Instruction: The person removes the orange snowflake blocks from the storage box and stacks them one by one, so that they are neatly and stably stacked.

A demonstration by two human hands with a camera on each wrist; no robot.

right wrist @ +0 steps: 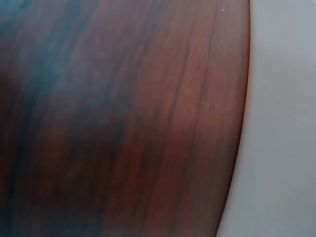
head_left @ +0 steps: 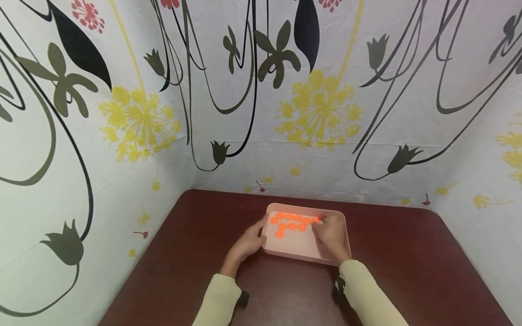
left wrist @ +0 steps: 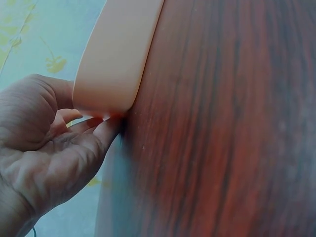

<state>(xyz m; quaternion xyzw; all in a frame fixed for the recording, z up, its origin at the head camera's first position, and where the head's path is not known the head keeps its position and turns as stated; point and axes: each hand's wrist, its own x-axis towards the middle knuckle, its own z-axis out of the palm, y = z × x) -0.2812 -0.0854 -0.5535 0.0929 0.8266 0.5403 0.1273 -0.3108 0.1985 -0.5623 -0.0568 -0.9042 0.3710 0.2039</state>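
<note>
A shallow pale pink tray [head_left: 295, 247] lies on the table, with several small orange round pieces [head_left: 292, 226] set in rows across its far part. My left hand [head_left: 249, 240] grips the tray's left end. Seen from the left wrist, that hand [left wrist: 54, 143] has its thumb at the rim of the tray [left wrist: 116, 59] and its fingers curled around the corner. Inside the tray, my right hand [head_left: 332, 231] has thumb and fingertips together at the right end of the top row, pinching an orange piece there. The right wrist view shows only the tray's side [right wrist: 281, 123], not the hand.
The dark reddish-brown wooden table [head_left: 187, 253] extends around the tray on all sides. Cloth walls [head_left: 244, 127] with a flower print stand behind the table and along both sides. Dark wrist devices [head_left: 243, 299] sit below both light sleeves [head_left: 218, 301].
</note>
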